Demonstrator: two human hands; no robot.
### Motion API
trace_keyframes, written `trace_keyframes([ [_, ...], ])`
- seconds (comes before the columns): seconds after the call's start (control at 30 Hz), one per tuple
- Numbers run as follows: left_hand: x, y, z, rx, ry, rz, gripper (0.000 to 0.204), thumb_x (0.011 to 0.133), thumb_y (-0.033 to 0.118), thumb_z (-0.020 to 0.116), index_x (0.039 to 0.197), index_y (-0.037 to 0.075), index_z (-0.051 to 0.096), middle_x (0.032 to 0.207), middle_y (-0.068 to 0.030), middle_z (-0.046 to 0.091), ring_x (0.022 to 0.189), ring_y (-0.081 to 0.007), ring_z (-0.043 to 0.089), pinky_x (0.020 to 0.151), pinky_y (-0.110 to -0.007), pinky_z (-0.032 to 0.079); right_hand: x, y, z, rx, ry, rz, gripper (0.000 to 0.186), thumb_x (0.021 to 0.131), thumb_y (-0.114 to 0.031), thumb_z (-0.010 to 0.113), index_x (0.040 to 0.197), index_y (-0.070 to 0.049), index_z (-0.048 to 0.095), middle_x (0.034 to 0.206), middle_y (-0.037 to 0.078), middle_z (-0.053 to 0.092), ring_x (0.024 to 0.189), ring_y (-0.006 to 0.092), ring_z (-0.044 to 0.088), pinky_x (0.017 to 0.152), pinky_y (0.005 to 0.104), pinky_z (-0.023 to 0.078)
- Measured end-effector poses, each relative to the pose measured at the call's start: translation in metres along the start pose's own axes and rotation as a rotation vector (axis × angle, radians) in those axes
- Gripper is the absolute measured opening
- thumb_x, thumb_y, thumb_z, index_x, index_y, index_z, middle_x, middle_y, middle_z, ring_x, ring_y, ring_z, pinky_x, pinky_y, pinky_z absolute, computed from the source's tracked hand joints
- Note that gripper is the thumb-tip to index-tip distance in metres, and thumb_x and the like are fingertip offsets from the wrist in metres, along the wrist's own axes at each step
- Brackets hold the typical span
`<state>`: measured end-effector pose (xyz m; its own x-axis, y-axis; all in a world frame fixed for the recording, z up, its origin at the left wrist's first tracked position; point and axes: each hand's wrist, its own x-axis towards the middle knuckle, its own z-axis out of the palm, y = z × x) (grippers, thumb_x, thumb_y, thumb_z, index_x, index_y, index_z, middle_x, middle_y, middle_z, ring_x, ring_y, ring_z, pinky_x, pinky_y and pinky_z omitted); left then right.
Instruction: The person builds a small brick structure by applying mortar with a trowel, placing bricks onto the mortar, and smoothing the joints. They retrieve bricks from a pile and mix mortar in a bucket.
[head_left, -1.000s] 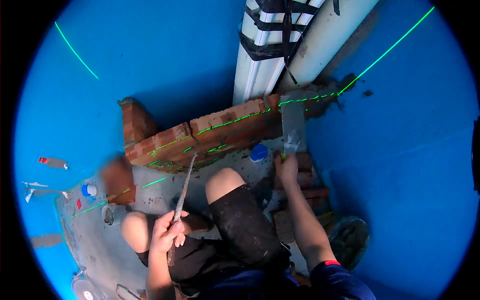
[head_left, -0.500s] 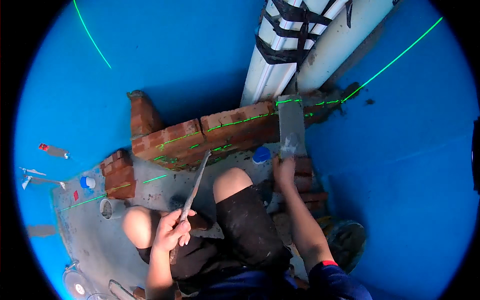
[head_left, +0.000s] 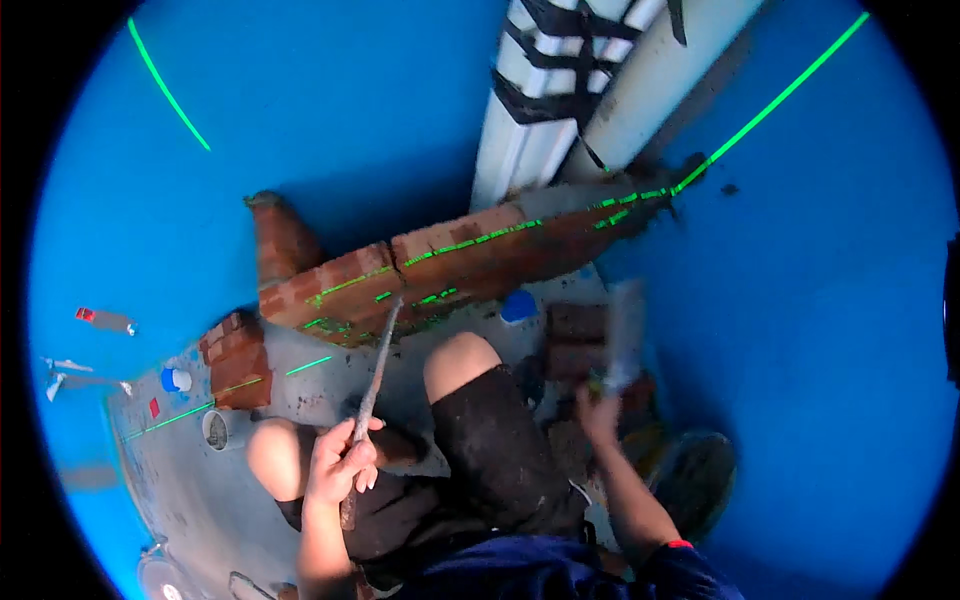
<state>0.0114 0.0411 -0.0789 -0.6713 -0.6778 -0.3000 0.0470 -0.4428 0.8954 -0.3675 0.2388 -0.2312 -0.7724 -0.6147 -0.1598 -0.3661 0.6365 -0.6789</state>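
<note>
My left hand [head_left: 340, 462] grips a long, thin, crusted tool [head_left: 380, 365], its tip pointing up toward the low brick wall [head_left: 460, 245]. My right hand [head_left: 600, 410] is closed on the handle of a flat rectangular trowel [head_left: 625, 330], motion-blurred, over stacked loose bricks [head_left: 575, 338]. A bucket [head_left: 700, 485] with dark contents sits below and right of that hand. The brick wall has a mortar-smeared right end and green laser lines along it. My bent bare knees [head_left: 458, 362] are on either side of my left hand.
White pipes [head_left: 530, 140] with black tape rise behind the brick wall. Blue walls [head_left: 800, 300] surround me. Another brick pile [head_left: 235, 360], blue-and-white caps [head_left: 176, 379], a small pot [head_left: 225, 430] and a round machine part [head_left: 165, 575] lie at the left.
My right hand and trowel have moved down and right, off the top of the brick wall to above the loose bricks near the bucket. My left hand keeps its hold.
</note>
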Motion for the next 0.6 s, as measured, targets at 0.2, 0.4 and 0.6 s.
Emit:
trace_keyframes([
  [0.2, -0.002, -0.025, -0.016, 0.029, 0.035, 0.028, 0.04, 0.095, 0.022, 0.057, 0.123, -0.004, 0.047, 0.062, 0.0006, 0.044, 0.04, -0.0082, 0.042, 0.04, -0.023, 0.039, -0.146, 0.036, -0.212, 0.099, 0.252, 0.293, 0.036, 0.081, -0.014, 0.062, 0.112, 0.003, 0.056, 0.101, 0.014, 0.065, 0.093, 0.0284, 0.061, 0.083, 0.0379, 0.048],
  [0.4, 0.004, -0.023, -0.014, 0.073, -0.091, 0.161, 0.043, 0.098, 0.023, 0.05, 0.128, -0.006, 0.04, 0.065, -0.0004, 0.043, 0.038, -0.0076, 0.039, 0.037, -0.022, 0.037, -0.232, 0.046, -0.28, 0.841, 0.101, 1.185, 0.022, 0.087, -0.027, 0.061, 0.078, -0.009, 0.054, 0.063, 0.003, 0.056, 0.049, 0.0128, 0.053, 0.045, 0.0266, 0.045],
  [0.6, 0.011, -0.017, -0.014, 0.022, -0.117, 0.164, 0.041, 0.1, 0.021, 0.047, 0.129, -0.006, 0.038, 0.065, -0.0019, 0.042, 0.036, -0.0085, 0.036, 0.037, -0.022, 0.038, -0.229, 0.156, -0.221, 1.785, 0.136, 1.057, 0.031, 0.087, -0.029, 0.057, 0.062, -0.013, 0.051, 0.053, 0.0, 0.052, 0.051, 0.0145, 0.056, 0.048, 0.0287, 0.048],
])
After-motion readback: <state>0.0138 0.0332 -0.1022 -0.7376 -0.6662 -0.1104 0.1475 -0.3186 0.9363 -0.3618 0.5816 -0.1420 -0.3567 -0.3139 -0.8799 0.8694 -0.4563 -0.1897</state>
